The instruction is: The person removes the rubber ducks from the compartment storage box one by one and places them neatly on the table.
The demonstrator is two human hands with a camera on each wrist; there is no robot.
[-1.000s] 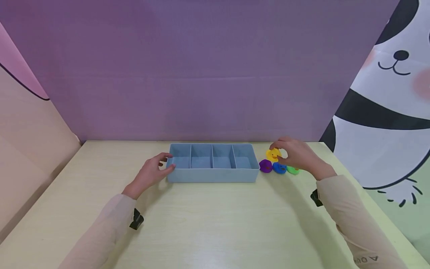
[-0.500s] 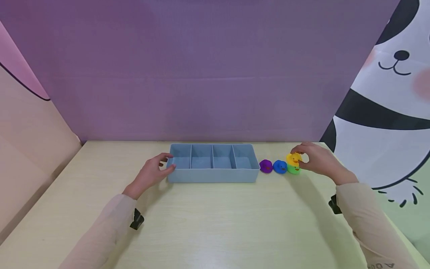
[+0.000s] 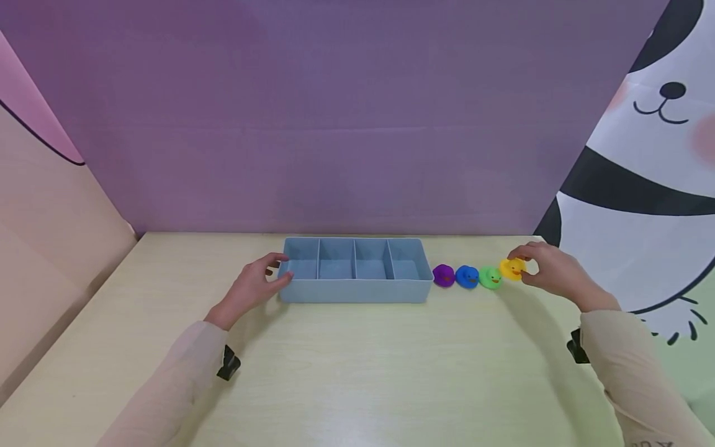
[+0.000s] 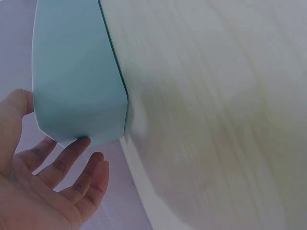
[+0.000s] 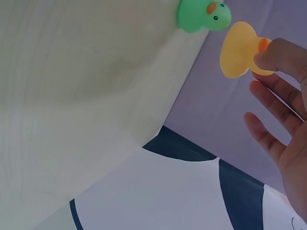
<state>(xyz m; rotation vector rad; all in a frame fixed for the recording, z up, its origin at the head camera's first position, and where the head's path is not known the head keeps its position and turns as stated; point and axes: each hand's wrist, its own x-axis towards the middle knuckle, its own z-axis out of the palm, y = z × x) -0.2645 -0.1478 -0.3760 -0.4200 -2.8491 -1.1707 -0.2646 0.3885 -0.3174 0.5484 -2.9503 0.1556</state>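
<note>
My right hand (image 3: 558,273) pinches a yellow rubber duck (image 3: 511,269) between thumb and fingers, just right of a green rubber duck (image 3: 490,278). In the right wrist view, the yellow duck (image 5: 238,50) seems held a little above the tabletop. Left of the green duck, a blue rubber duck (image 3: 467,277) and a purple rubber duck (image 3: 444,275) stand in a row beside a light blue divided box (image 3: 357,292). My left hand (image 3: 252,288) holds the box's left end, thumb and fingers at its rim; the left wrist view shows fingertips touching the box's end wall (image 4: 81,115).
The box has several compartments, with no contents visible. It stands near the back edge of the pale wooden table (image 3: 357,366). A purple backdrop (image 3: 335,124) rises behind the table, and a panda print (image 3: 642,248) covers the right wall.
My right hand has carried the yellow duck rightward, from above the blue duck, past the green one, to the row's right end. My left hand stays at the box.
</note>
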